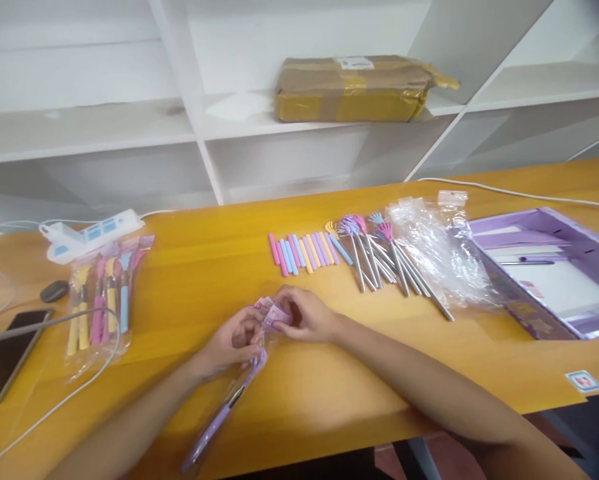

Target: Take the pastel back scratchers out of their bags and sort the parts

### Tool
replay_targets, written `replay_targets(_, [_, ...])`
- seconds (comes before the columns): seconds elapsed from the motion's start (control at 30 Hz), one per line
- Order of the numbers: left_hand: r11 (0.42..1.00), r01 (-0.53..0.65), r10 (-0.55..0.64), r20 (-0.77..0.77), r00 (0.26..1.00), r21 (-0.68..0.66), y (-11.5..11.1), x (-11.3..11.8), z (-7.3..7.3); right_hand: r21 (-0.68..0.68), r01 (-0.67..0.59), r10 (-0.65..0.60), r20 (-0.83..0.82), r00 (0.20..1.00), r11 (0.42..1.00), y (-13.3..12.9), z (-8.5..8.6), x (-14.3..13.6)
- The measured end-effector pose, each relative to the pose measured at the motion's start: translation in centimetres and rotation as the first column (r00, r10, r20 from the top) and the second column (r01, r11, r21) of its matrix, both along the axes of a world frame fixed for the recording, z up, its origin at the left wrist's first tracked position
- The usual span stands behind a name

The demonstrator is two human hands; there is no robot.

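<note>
A purple back scratcher [214, 427] in a clear plastic bag slants from the table's front edge up to my hands, its claw end toward them. My left hand [236, 343] pinches the bag near its top, just above the claw. The fingers of my right hand [304, 313] are closed on the bag's printed header [275, 315]. Farther back lie several loose coloured handle sleeves [304, 252] in a row. Beside them is a pile of metal back scratcher rods [379, 257] with pink, blue, purple and orange claws.
Clear plastic bags [429, 247] are heaped right of the rods, against a purple box [554, 280] holding papers and a pen. Bagged back scratchers [102, 300], a phone [12, 353], a black mouse-like object [54, 291], a power strip [94, 235] and cables lie left. A taped carton [354, 90] sits on the shelf.
</note>
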State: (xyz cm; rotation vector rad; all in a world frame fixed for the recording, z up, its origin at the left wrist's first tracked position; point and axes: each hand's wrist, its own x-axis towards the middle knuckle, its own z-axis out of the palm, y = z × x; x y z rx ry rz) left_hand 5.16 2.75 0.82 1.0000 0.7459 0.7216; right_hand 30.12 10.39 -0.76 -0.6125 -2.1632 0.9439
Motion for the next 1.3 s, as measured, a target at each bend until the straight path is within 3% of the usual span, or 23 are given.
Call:
replay_targets(0.13, [0.991,0.119,-0.122,0.068,0.990,0.054,0.2,-0.2,-1.0,0.041,-0.010,0.008,0.028,1.000,0.999,-0.1,0.2,-0.2])
replay_targets(0.3, [0.990,0.138,-0.142,0.104,0.984,0.044,0.3,-0.4,-1.0,0.297,0.008,-0.024,0.050,0.998,0.955,-0.1,0.1,-0.7])
replay_targets(0.47, [0.992,0.125,-0.125,0.147,0.981,0.009,0.3,-0.3,-0.7,0.441,0.140,-0.132,-0.050,0.990,0.886,-0.3,-0.7,-0.8])
replay_targets(0.6, [0.994,0.109,-0.108,0.161,0.981,0.004,0.4,-0.3,-0.6,0.517,0.190,-0.158,-0.106,0.982,0.835,-0.1,-0.3,-0.3])
replay_targets(0.8, [0.996,0.082,-0.075,0.172,0.982,-0.033,0.4,-0.2,-0.4,0.293,0.089,-0.078,-0.047,0.996,0.952,0.0,1.0,0.2])
replay_targets(0.93, [0.996,0.085,-0.079,0.145,0.986,-0.037,0.4,-0.4,-0.2,0.110,0.003,0.003,-0.061,0.998,0.994,0.0,1.1,0.0])
replay_targets(1.0, [0.990,0.128,-0.121,0.106,0.987,-0.055,0.4,-0.9,-0.2,-0.001,0.022,-0.022,-0.127,0.992,1.000,0.3,1.1,-0.1])
replay_targets(1.1, [0.948,0.298,-0.288,0.091,0.953,-0.114,0.2,-1.6,-0.4,-0.117,0.135,-0.159,-0.223,0.962,0.984,1.0,1.0,0.1])
replay_targets(1.2, [0.867,0.474,-0.455,0.140,0.879,-0.155,-0.1,-1.9,-0.6,-0.104,0.200,-0.217,-0.197,0.956,0.974,1.5,0.9,0.3])
replay_targets(1.3, [0.842,0.515,-0.483,0.198,0.853,-0.161,-0.3,-1.9,-0.6,0.015,0.234,-0.233,-0.032,0.972,0.972,1.4,0.9,0.5])
